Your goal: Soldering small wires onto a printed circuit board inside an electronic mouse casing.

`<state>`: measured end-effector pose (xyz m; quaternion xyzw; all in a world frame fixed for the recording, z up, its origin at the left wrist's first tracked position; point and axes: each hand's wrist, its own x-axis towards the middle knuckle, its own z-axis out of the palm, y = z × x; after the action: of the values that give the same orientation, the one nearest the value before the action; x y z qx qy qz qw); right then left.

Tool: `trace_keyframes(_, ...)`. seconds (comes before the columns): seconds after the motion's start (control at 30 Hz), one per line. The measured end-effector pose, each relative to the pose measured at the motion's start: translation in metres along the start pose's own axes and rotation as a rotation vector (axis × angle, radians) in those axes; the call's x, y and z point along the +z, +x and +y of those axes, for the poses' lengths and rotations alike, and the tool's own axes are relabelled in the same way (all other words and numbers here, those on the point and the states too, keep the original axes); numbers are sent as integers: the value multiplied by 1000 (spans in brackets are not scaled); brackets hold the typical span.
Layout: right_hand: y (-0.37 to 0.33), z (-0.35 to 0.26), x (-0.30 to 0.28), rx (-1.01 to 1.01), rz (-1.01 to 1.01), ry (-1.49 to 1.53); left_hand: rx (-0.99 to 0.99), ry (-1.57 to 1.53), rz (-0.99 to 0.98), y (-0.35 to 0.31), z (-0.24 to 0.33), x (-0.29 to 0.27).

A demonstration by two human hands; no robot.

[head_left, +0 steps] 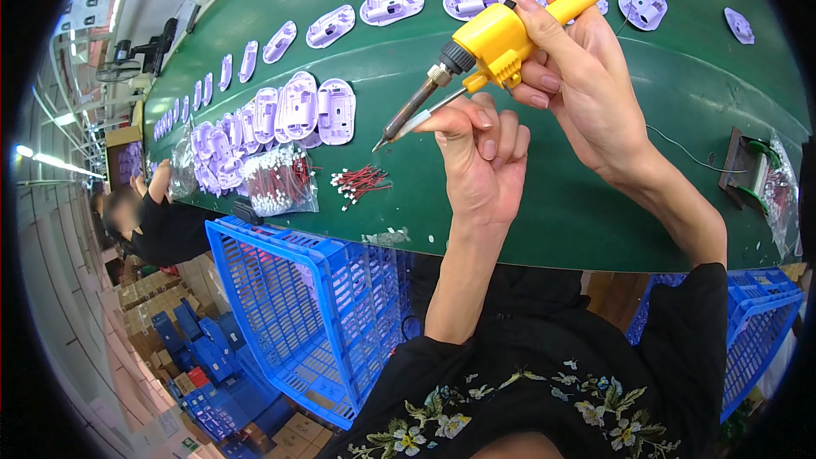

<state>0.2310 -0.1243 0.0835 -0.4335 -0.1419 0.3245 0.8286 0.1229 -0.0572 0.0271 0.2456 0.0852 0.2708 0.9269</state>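
At the far left a seated person in a black top (161, 234) is half cut off by the dark rim, the face blurred. Next along the green conveyor belt (595, 221) lie a heap of pale lilac plastic shells (280, 115), a clear bag of red wires with white plugs (276, 180) and a loose bunch of red wires (361, 181). A blue plastic crate (306, 306) stands below the belt edge. The left hand (484, 161) is curled shut, pinching a thin silvery wire (433, 115) whose lower end is hidden in the fist. Its tip meets the dark tip of the yellow pistol-shaped soldering iron (497, 34), held above the belt. The right hand (586, 85) is wrapped tightly round the iron's grip; the palm hides the trigger side. Its cord runs out of the top edge. At the right, a small stand with a green spool (752, 170) is partly veiled by plastic and hard to make out.
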Motion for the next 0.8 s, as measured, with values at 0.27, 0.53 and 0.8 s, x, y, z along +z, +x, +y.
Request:
trace_keyframes(0.27, 4, 4, -2, 17, -15, -11, -23, 34, 93, -2, -2, 2)
trace_keyframes(0.53, 5, 5, -5, 36, 5, -78, -38, -38, 70, -1, -1, -5)
trace_keyframes(0.8, 6, 10, -6, 4, 25, -93, -47, 15, 139, 1, -2, -4)
